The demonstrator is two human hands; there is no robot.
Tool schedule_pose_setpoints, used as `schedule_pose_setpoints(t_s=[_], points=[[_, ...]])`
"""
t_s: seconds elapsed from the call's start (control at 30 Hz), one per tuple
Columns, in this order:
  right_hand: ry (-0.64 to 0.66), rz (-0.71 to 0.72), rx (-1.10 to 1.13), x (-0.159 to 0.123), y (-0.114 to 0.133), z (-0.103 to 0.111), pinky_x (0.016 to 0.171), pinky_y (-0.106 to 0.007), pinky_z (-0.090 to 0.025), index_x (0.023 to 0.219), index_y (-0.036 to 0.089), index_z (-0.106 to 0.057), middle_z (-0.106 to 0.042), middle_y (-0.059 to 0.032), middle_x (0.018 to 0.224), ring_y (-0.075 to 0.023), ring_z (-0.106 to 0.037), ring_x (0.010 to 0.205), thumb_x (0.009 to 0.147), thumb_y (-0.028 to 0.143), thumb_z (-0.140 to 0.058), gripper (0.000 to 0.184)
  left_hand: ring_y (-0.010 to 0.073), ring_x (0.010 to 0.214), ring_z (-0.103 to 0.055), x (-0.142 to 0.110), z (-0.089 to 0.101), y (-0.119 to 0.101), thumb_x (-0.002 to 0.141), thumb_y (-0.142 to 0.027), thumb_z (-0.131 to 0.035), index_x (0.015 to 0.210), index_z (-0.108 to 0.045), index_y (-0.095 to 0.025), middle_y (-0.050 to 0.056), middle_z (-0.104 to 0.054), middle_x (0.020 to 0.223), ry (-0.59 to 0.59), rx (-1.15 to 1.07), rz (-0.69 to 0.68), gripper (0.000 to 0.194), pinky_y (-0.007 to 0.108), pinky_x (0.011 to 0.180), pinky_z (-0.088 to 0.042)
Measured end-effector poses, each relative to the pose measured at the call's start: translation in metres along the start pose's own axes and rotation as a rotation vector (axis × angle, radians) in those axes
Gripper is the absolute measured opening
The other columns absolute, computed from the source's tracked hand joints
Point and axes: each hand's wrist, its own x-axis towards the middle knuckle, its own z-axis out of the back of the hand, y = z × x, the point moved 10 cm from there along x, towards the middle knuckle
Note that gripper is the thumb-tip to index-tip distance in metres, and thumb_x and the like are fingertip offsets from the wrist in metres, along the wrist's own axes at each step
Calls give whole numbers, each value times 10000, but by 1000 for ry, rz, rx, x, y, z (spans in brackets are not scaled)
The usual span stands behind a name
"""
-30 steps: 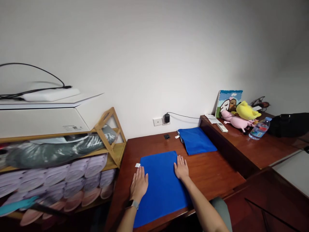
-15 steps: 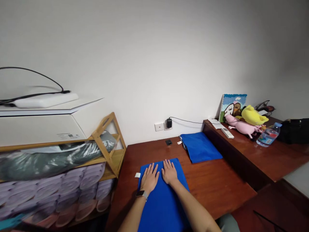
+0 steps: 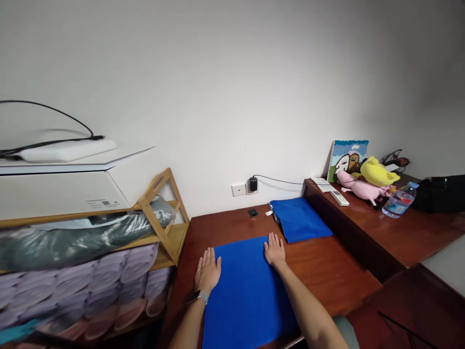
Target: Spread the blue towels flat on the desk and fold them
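A blue cloth [image 3: 243,291] lies spread flat on the dark red wooden desk [image 3: 227,225]. At its upper left edge my left hand [image 3: 208,272] rests with fingers stretched out and close together, a watch [image 3: 201,294] on that wrist. My right hand [image 3: 274,248] lies flat over the cloth's upper right corner, fingers extended. Neither hand grasps anything. Behind and to the right is a second blue cloth [image 3: 303,219], folded, with a white tag [image 3: 269,213] by its left edge.
A wooden rack [image 3: 165,213] with lilac slippers [image 3: 105,276] stands left, topped by a white box [image 3: 65,191]. The raised ledge at right carries a remote [image 3: 340,198], a pink plush toy [image 3: 363,188], a yellow plush toy [image 3: 379,172] and a water bottle [image 3: 400,201]. A black plug [image 3: 253,183] sits in the wall socket.
Both hands have slid apart over the cloth, the left one leftward and the right one rightward, to its edges. The white tag at the cloth's left edge is no longer seen.
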Motion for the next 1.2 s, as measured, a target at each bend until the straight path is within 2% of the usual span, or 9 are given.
schedule_pose_setpoints(t_s=[0.1,0.23,0.37,0.47,0.6,0.8,1.03,1.13,1.2], points=[[-70,-16,33,-22,-24,12,1334,-450,-126,1697,94,-271,-244,-114,1762,-234,-190,1652,1113,397,-158,668,291,1548,-464,-23,24,23,1037,-431,-192,1578,-473,-31,213,-512,1641,-33,-17,33,729,482,1294,-361],[-207,120,82,-91,-55,6,1341,-418,-192,1688,167,-346,-303,-44,1750,-213,-222,1643,1106,396,-223,637,258,1543,-473,-98,48,41,1054,-485,-227,1589,-503,-173,115,-573,1618,-169,-164,17,678,460,1261,-442],[-232,217,171,-159,-78,-14,1336,-424,-258,1653,235,-441,-401,-20,1708,-217,-334,1605,1115,472,-247,619,236,1517,-510,-177,41,26,1052,-490,-364,1607,-481,-302,22,-546,1645,-129,-242,-82,598,439,1241,-486],[-224,201,233,-178,-86,-11,1326,-434,-292,1614,215,-514,-474,-51,1665,-231,-404,1571,1118,477,-221,634,240,1490,-543,-206,43,10,1043,-491,-401,1564,-543,-324,5,-575,1617,-83,-204,-139,565,449,1245,-485],[-192,185,249,-177,-83,-2,1324,-459,-290,1568,198,-580,-519,-73,1636,-256,-421,1561,1106,466,-239,634,251,1477,-556,-208,49,0,1044,-482,-376,1505,-616,-294,26,-601,1588,-56,-162,-184,552,480,1245,-479],[-188,192,247,-179,-79,3,1319,-463,-306,1536,221,-621,-537,-61,1624,-257,-437,1551,1101,438,-253,610,248,1472,-557,-212,48,2,1036,-440,-392,1528,-588,-317,8,-582,1596,-68,-134,-217,544,466,1231,-495],[-199,206,110,-203,-81,-13,1323,-496,-305,1520,222,-636,-518,-67,1640,-279,-421,1561,1027,287,-391,554,252,1464,-568,-225,48,16,1038,-441,-404,1525,-590,-318,17,-593,1593,-62,-178,-198,536,469,1198,-529],[-202,203,94,-206,-76,-12,1321,-506,-307,1537,210,-614,-514,-68,1645,-289,-414,1565,968,205,-438,595,251,1473,-562,-213,58,11,1038,-440,-437,1508,-606,-327,16,-606,1592,-95,-206,-212,512,454,1177,-551],[-232,233,107,-197,-57,0,1322,-478,-306,1540,214,-609,-510,-58,1650,-274,-406,1570,955,163,-429,614,242,1471,-566,-190,66,-3,1045,-431,-443,1495,-616,-330,14,-604,1598,-101,-213,-247,493,445,1187,-542]])
